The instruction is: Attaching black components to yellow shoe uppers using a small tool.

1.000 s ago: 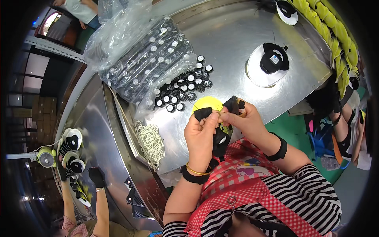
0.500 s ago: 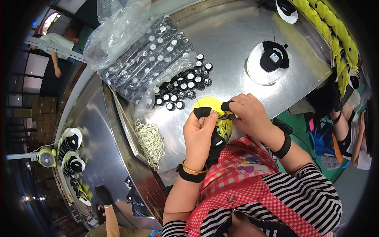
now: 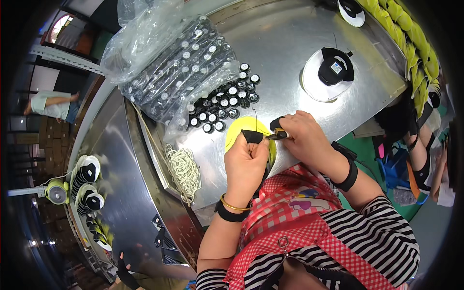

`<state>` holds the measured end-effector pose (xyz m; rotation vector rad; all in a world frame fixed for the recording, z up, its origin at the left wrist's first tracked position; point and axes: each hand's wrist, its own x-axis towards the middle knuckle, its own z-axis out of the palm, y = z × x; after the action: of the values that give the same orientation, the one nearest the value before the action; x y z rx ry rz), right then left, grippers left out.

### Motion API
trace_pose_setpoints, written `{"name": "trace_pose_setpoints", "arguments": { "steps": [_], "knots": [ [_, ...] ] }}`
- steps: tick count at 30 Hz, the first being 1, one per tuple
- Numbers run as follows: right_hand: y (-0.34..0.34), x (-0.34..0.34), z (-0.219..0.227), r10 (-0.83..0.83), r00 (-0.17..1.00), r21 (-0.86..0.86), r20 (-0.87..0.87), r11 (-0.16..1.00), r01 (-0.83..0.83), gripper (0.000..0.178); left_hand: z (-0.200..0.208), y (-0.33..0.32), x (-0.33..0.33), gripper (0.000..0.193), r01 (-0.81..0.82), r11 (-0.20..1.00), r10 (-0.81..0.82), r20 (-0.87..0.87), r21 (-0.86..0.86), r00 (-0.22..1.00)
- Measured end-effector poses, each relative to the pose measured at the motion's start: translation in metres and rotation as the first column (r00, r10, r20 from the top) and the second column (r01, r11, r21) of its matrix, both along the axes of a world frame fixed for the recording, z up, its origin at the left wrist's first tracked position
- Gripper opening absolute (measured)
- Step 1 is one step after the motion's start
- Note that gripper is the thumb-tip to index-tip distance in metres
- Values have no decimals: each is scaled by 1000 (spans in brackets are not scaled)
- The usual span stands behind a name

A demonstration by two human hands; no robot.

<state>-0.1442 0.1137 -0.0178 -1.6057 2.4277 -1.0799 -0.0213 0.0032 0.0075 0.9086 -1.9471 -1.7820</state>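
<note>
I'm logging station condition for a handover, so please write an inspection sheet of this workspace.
Surface: shiny grey metal tabletop, partly covered.
Job's things: yellow rounded fabric cap below the hands; dark pliers-like metal tool, its tip at the left hand's fingers, exact contact unclear.
Clutter: loose black round pieces with white tops beside a clear plastic bag; white-and-black cap farther right.
Hands: left hand closed, seemingly on the yellow cap; right hand grips the tool.
Cables: tangled pale cord heap; power cables cannot be told.
Surroundings: round green fan and a co-worker's dark-gloved hand, both left.
</note>
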Motion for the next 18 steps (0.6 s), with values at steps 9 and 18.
{"name": "trace_pose_setpoints", "arguments": {
  "steps": [9,18],
  "knots": [
    [-1,-10,9,87,992,97,-93,992,-78,23,-9,-8,2,16,85,977,-59,136,-194,989],
    [-5,-35,-19,14,962,-19,-273,1000,-20,16,-6,-17,18,18,179,958,-185,4,222,983]
  ]
}}
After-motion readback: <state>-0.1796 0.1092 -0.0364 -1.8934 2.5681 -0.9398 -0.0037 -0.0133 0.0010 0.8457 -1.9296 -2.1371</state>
